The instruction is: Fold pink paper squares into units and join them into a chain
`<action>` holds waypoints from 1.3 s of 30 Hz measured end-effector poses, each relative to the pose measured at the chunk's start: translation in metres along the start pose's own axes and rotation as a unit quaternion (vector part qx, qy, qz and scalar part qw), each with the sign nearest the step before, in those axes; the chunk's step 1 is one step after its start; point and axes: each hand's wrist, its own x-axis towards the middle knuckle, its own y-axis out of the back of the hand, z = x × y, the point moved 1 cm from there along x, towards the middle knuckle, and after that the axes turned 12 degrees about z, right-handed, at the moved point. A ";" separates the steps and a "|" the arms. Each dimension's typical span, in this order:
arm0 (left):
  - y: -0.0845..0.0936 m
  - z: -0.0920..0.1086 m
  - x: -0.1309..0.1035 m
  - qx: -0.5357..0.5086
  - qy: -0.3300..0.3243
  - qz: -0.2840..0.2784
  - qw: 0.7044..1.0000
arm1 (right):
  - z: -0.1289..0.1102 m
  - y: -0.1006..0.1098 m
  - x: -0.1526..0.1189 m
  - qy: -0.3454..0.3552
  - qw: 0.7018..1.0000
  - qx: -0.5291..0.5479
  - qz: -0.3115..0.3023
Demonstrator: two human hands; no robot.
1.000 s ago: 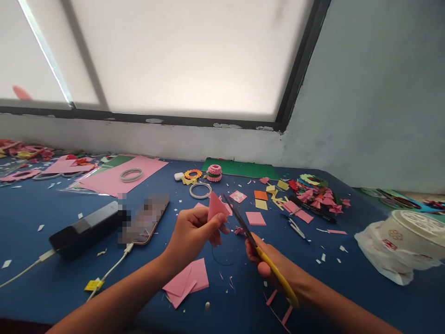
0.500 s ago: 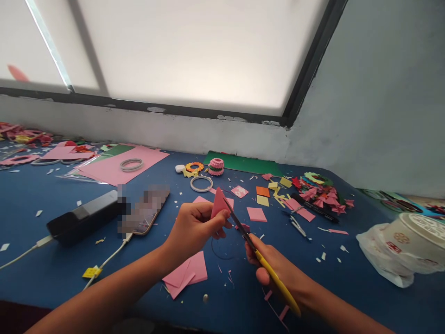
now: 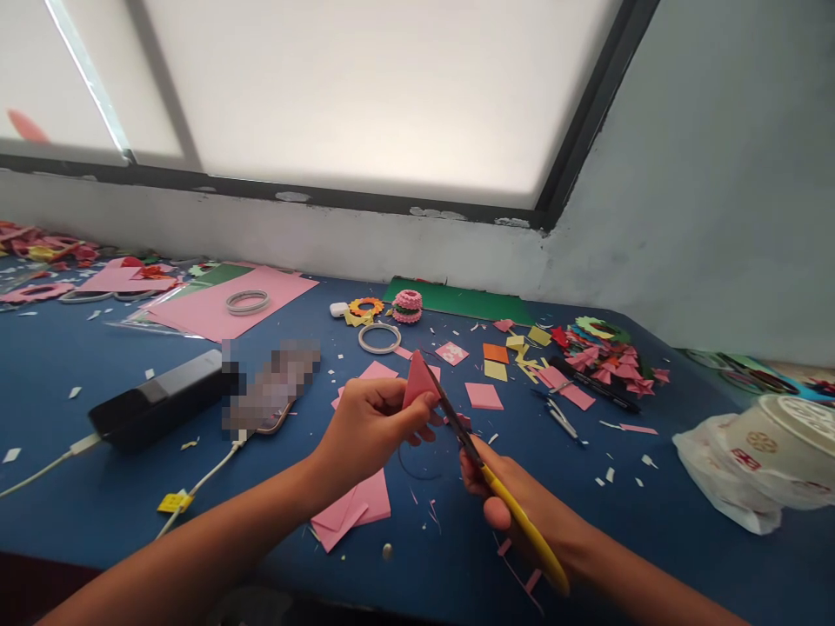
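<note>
Pinched between the thumb and fingers of my left hand [image 3: 375, 426] is a folded pink paper [image 3: 417, 382], its pointed tip upward. My right hand [image 3: 515, 491] grips scissors with yellow handles [image 3: 525, 526]. Their dark blades lie along the right edge of the folded paper; whether they are parted is hard to tell. Below my left hand, a stack of pink paper squares [image 3: 356, 513] rests on the blue table [image 3: 261, 530]. Another pink square [image 3: 484, 396] lies beyond the scissors.
A black device [image 3: 163, 400] and a phone [image 3: 277, 387] with cables lie left. White tape rolls [image 3: 379, 338] and a pink ruffled piece [image 3: 408, 306] stand behind. At right are a compass [image 3: 562, 417], folded paper pieces [image 3: 610, 361] and a bagged cup [image 3: 763, 443].
The view has shifted slightly. The folded paper and the scissors remain together in my hands, the blades now a little more upright against the paper's right edge.
</note>
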 end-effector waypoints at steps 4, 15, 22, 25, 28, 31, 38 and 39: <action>-0.001 0.003 -0.001 -0.013 0.002 -0.005 1.000 | -0.001 -0.001 -0.001 -0.003 1.000 0.023 -0.005; 0.000 0.000 -0.002 -0.035 0.000 -0.007 0.999 | 0.000 -0.001 -0.001 0.007 0.999 0.038 -0.005; 0.000 0.000 -0.002 -0.032 0.007 -0.011 0.999 | -0.004 -0.001 -0.001 -0.022 1.000 -0.009 0.005; 0.000 0.001 -0.002 -0.026 0.011 -0.011 1.000 | -0.004 -0.001 -0.003 -0.042 0.999 -0.033 0.005; 0.000 0.002 -0.002 -0.022 0.017 -0.015 1.000 | -0.006 -0.001 -0.003 -0.042 0.998 -0.048 0.002; 0.000 0.003 -0.002 -0.016 0.022 -0.011 1.000 | -0.008 -0.001 -0.003 -0.041 0.998 -0.053 0.001; 0.000 0.004 0.000 -0.034 0.042 -0.018 0.998 | -0.006 0.001 -0.004 -0.031 0.998 -0.051 0.000; 0.001 0.004 0.000 -0.038 0.043 -0.021 0.998 | -0.005 0.001 -0.004 -0.032 0.998 -0.050 0.000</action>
